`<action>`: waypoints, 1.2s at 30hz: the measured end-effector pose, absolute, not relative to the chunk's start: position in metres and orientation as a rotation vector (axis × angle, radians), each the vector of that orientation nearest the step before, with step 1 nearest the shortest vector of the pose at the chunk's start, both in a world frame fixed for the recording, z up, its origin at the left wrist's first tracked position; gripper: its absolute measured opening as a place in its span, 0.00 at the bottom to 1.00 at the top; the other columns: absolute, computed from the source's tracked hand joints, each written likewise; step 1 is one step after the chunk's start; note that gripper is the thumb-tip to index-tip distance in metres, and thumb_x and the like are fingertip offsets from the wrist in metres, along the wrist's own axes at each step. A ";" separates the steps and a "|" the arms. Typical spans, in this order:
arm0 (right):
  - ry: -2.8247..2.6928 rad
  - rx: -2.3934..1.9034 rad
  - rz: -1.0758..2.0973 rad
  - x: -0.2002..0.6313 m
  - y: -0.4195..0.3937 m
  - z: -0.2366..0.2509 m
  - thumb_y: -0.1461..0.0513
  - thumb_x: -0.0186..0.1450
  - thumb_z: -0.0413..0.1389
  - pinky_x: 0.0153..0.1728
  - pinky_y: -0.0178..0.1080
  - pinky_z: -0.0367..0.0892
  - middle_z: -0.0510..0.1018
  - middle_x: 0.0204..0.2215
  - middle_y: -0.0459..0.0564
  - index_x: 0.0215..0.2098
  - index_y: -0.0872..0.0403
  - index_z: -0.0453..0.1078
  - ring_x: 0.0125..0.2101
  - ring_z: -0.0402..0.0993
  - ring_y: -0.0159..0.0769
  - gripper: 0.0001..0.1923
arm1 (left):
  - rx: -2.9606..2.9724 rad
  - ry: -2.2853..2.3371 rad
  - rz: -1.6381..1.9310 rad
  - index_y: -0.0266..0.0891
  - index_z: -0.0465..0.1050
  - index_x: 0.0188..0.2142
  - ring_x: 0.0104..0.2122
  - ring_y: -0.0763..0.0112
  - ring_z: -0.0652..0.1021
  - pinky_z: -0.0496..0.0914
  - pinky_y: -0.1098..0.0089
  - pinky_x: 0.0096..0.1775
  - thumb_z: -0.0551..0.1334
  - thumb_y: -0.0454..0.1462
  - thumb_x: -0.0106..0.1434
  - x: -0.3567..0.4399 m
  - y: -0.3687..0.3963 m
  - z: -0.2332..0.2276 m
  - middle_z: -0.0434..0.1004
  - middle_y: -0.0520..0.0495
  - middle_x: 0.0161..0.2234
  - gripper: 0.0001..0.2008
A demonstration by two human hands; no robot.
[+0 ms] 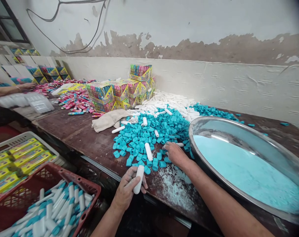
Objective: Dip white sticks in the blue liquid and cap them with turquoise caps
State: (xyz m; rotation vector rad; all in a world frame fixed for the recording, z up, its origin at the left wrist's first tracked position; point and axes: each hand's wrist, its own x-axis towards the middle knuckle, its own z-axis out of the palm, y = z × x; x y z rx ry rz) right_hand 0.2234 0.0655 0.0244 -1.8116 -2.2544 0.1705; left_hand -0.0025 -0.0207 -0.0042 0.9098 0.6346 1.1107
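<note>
My left hand (128,187) grips a small white plastic tube (138,178) at the near edge of the brown table (75,131). Further in, my right hand (174,153) rests palm down on the edge of a heap of teal caps (149,131), its fingers among the caps; whether it grips one is hidden. Loose white tubes (148,151) lie among the caps, and a larger pile of white tubes (171,100) sits behind. A wide steel basin (240,130) holding pale blue powder (248,168) stands right of my right forearm.
A red crate (87,187) of capped tubes sits at lower left, beside a white crate (21,138) of yellow packs. Stacked colourful boxes (119,90), a beige cloth (110,119) and pink items (75,100) lie further back. Another person's arm (11,89) reaches in at far left.
</note>
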 end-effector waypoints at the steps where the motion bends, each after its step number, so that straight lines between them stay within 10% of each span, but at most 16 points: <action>1: -2.238 -1.828 0.181 0.224 0.066 0.024 0.69 0.56 0.51 0.37 0.34 0.61 0.74 0.33 0.51 0.35 0.56 0.73 0.35 0.68 0.36 0.11 | 0.908 0.630 1.116 0.36 0.61 0.36 0.24 0.71 0.74 0.68 0.73 0.23 0.59 0.38 0.57 -0.003 -0.021 -0.005 0.70 0.50 0.25 0.10; 23: -2.186 -1.813 0.466 0.208 0.014 0.069 0.65 0.60 0.51 0.32 0.33 0.60 0.77 0.29 0.49 0.35 0.55 0.73 0.32 0.71 0.34 0.09 | 1.040 0.624 1.058 0.35 0.61 0.39 0.25 0.72 0.73 0.68 0.72 0.25 0.57 0.38 0.60 -0.004 -0.020 -0.008 0.70 0.49 0.25 0.09; 32: -2.323 -1.643 0.007 0.196 -0.048 0.066 0.65 0.61 0.47 0.36 0.39 0.60 0.75 0.31 0.52 0.34 0.54 0.70 0.35 0.69 0.41 0.10 | 1.239 0.659 0.817 0.34 0.63 0.40 0.24 0.75 0.70 0.63 0.75 0.24 0.57 0.40 0.59 0.003 -0.028 0.004 0.70 0.47 0.29 0.13; 36: -2.138 -1.613 0.361 0.203 -0.059 0.063 0.62 0.61 0.47 0.31 0.36 0.60 0.74 0.26 0.49 0.32 0.55 0.69 0.29 0.68 0.36 0.09 | 1.321 0.688 0.761 0.34 0.65 0.40 0.21 0.80 0.65 0.58 0.77 0.22 0.57 0.41 0.58 0.005 -0.030 0.005 0.68 0.50 0.26 0.13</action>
